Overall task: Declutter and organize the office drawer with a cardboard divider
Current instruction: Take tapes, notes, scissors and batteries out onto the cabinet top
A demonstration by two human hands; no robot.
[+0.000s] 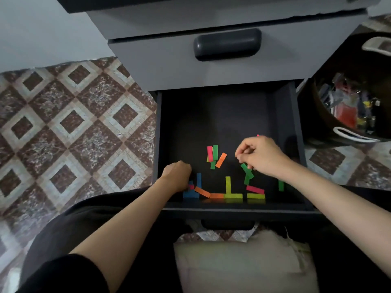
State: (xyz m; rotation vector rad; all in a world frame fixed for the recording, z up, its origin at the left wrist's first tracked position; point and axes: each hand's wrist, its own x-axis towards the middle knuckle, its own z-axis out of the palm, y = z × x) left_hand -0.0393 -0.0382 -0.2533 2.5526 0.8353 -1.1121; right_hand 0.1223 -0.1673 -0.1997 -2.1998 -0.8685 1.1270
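Black open drawer [283, 115] before you. Coloured paper strips [228, 187] scattered across its 6 o'clock half. Your left hand [176, 175] curled at 7 o'clock corner over blue paper strips [198, 180]; whether it holds any, cannot tell. Your right hand [262, 157] at 4 o'clock, fingers curled, pinching green paper strips [247, 174].

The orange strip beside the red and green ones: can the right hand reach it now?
Probably yes: the orange strip lies uncovered, just left of the right hand, only bare drawer floor between them.
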